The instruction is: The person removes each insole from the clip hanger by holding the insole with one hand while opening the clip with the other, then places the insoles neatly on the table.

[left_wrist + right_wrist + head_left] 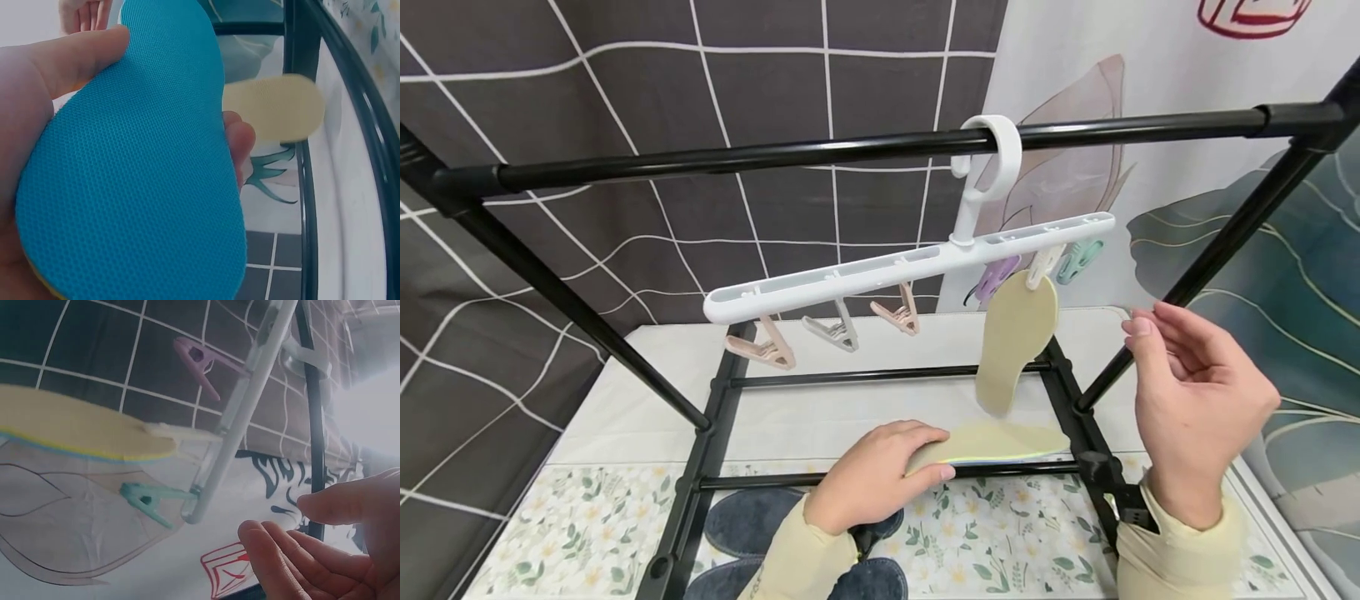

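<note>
My left hand (880, 471) holds an insole (1000, 442) by one end, thumb on one side and fingers on the other. Its blue mesh face fills much of the left wrist view; the head view shows the beige face. A second insole (1017, 337) hangs by its end from the white clip (1045, 265) of a white clip hanger (895, 268). The hanger tilts, right end higher. My right hand (1202, 400) is raised to the right of the hanging insole, fingers loosely bent and nothing in them. In the right wrist view, it is near the hanger end with the teal clip (150, 499).
The hanger hooks over a black top rail (775, 156) of a metal rack. A purple clip (996, 277) and several pink and grey clips hang from it. Slippers (752, 521) show below the lower bar (1015, 469). A dark grid curtain (760, 100) hangs behind.
</note>
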`<state>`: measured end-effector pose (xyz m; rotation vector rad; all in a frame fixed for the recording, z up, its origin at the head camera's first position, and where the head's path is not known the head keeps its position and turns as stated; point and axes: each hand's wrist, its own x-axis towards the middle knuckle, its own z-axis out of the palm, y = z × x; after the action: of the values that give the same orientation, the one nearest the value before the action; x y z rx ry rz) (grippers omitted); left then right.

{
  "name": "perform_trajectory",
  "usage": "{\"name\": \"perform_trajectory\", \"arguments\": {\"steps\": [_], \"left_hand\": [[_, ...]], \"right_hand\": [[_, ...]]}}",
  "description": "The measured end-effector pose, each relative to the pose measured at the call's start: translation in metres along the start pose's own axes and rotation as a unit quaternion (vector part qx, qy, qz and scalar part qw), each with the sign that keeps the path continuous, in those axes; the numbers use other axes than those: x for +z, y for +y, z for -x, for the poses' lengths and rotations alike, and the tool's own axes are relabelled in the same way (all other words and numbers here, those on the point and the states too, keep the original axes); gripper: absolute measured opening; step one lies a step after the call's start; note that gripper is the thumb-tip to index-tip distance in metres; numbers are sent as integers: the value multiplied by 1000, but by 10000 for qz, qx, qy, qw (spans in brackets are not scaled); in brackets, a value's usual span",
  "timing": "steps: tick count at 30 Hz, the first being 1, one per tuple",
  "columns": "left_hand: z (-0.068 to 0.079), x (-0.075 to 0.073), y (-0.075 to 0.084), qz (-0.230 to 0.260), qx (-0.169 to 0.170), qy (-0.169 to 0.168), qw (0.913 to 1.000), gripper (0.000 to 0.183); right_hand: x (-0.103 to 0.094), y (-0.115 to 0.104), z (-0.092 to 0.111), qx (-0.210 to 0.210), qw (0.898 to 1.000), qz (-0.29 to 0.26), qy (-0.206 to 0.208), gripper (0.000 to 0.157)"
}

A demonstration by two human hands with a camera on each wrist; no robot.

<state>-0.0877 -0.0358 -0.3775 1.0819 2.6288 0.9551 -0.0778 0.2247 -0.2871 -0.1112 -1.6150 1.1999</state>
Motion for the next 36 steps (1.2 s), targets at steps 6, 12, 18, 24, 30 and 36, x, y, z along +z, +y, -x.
{"name": "perform_trajectory", "arguments": {"steps": [6, 12, 18, 24, 30, 36], "left_hand": [[-2, 9, 2, 11, 199, -70, 9998, 51], [-2, 19, 4, -213, 475, 2, 9986, 50], [-3, 28, 7, -521, 827, 59, 9952, 48], [-3, 37, 11, -895, 828, 35, 9925, 49], [-4, 49, 14, -1019, 945, -160, 9902, 47], [-5, 59, 16, -1293, 1131, -77, 9851, 47]], "right_hand": [[-4, 11, -2, -55, 10000, -30, 19, 20], [-6, 12, -3, -31, 10000, -8, 31, 21], [-9, 13, -4, -174, 9998, 48, -11, 20], [-10, 13, -5, -184, 9998, 71, -34, 20], [-9, 13, -4, -154, 9999, 45, -22, 20], [-7, 13, -4, -180, 9998, -41, -13, 20]]}}
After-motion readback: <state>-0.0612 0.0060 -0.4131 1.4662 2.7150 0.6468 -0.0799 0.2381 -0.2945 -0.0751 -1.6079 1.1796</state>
